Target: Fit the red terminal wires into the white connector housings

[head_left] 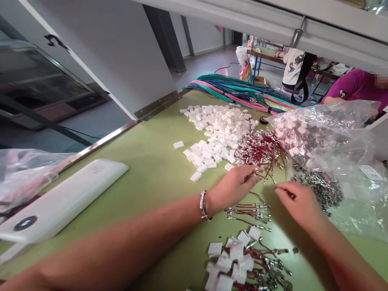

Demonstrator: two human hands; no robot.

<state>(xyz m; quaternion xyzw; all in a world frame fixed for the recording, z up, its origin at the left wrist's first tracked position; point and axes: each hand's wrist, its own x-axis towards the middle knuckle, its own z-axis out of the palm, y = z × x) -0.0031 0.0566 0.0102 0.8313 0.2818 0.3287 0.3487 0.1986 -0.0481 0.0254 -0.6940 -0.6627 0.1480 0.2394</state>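
Note:
My left hand (233, 186) reaches across the green table (151, 169) and pinches short red wires with metal terminals at the near edge of a loose wire pile (260, 149). My right hand (298, 200) hovers just to the right, fingers curled, beside a heap of dark metal terminals (321, 188); whether it holds anything is unclear. A few red wires (250, 212) lie between my hands. Near me sits a cluster of white connectors with wires fitted (239, 262). A large pile of white plastic connectors (218, 129) lies further back.
A clear plastic bag of parts (330, 137) lies at the right. A white flat device (60, 198) and another plastic bag (21, 173) are at the left. Bundles of coloured cable (239, 91) lie at the far edge. Another person in purple (357, 87) sits beyond.

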